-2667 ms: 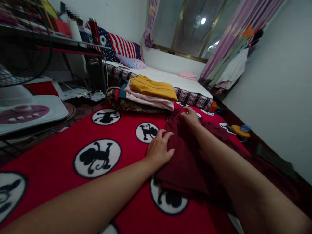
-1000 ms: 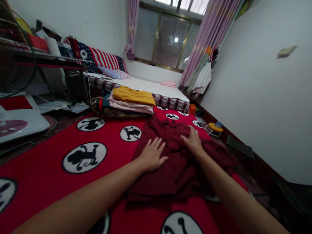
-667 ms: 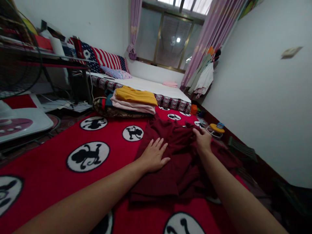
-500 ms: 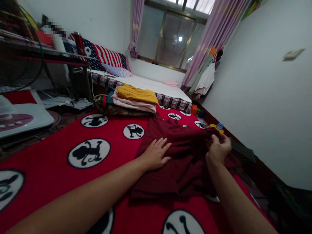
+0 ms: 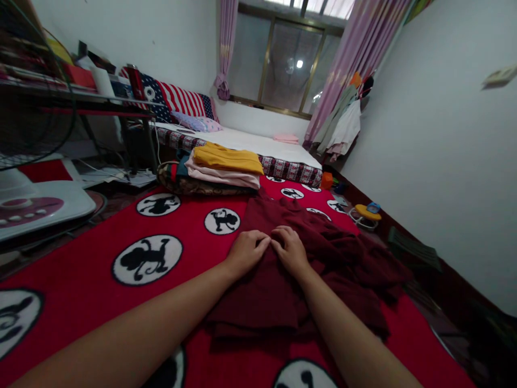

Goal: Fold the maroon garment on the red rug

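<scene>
Left hand [image 5: 245, 252]: rests palm down on the dark red garment [image 5: 307, 269], near its left edge; fingers curled and close together, tips pressed into the cloth; whether they pinch a fold cannot be told
Right hand [image 5: 290, 250]: rests on the same garment just beside the left hand; fingers bent and held together, knuckles raised, tips on the cloth
Hand spacing: fingertips of both hands meet or nearly meet at the middle of the garment
Dark red garment: lies on the red blanket [image 5: 100, 280], partly folded; left portion flat, right portion bunched in loose folds
Red blanket: printed with white discs bearing black monkey figures; covers the floor under both forearms
Stack of folded clothes [image 5: 220, 167]: yellow piece on top, pink below; stands beyond the garment, apart from it
Mattress [image 5: 258, 145]: behind the stack, under the window
Fan base [image 5: 36, 202]: far left, off the blanket
</scene>
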Demonstrator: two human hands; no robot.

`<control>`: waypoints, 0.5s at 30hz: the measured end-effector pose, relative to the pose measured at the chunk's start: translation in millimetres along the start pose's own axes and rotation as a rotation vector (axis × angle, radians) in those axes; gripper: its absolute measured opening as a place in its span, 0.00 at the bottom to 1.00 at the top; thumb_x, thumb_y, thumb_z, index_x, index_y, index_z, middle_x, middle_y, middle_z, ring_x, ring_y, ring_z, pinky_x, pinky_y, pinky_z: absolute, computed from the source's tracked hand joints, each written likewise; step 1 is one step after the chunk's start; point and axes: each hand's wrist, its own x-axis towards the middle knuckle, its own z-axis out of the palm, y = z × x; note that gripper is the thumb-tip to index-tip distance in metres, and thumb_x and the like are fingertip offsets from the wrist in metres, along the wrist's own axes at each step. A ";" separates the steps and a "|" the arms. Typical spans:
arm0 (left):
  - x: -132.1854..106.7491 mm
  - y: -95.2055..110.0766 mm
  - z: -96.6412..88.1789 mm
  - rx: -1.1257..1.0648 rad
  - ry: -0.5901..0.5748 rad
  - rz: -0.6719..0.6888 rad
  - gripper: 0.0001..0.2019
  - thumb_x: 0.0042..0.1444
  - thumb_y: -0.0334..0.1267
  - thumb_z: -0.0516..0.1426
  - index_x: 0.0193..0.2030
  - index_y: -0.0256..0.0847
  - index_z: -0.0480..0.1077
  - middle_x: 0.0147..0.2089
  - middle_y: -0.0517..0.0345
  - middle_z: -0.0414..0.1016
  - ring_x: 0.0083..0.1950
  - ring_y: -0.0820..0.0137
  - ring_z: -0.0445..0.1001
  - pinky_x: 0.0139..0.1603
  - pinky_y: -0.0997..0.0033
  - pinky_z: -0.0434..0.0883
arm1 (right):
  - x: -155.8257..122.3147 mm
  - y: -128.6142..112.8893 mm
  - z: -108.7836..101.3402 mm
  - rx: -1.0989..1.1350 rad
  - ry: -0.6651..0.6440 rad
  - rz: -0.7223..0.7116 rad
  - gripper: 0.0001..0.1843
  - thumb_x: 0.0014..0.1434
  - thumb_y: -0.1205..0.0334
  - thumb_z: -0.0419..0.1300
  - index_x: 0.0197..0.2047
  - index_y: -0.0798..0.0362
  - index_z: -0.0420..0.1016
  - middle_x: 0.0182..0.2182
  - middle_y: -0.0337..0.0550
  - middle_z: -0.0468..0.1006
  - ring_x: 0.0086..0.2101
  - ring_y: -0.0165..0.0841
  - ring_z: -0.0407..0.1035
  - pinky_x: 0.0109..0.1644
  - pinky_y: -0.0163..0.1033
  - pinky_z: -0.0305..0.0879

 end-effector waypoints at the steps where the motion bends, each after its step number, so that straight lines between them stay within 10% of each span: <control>1: 2.7 -4.7 -2.3 -0.020 0.026 -0.013 0.11 0.60 0.34 0.53 0.39 0.41 0.78 0.41 0.55 0.81 0.44 0.67 0.77 0.49 0.69 0.72 | -2.2 4.0 2.7 -0.043 -0.038 -0.015 0.08 0.58 0.63 0.57 0.40 0.50 0.76 0.46 0.47 0.76 0.48 0.39 0.67 0.55 0.49 0.62; 10: 63.9 -54.5 -34.4 0.148 0.250 -0.073 0.19 0.54 0.28 0.54 0.52 0.39 0.72 0.54 0.51 0.74 0.54 0.64 0.73 0.60 0.61 0.69 | -9.0 -3.8 2.8 -0.148 -0.045 -0.066 0.08 0.58 0.66 0.57 0.39 0.49 0.76 0.46 0.47 0.76 0.48 0.41 0.66 0.52 0.48 0.63; 15: 111.3 -62.1 -30.5 0.349 0.154 0.026 0.25 0.53 0.21 0.49 0.58 0.37 0.68 0.57 0.50 0.73 0.59 0.66 0.69 0.63 0.64 0.63 | -9.5 -4.3 2.9 -0.118 -0.027 -0.073 0.08 0.58 0.66 0.57 0.39 0.49 0.76 0.45 0.47 0.77 0.48 0.41 0.66 0.52 0.49 0.64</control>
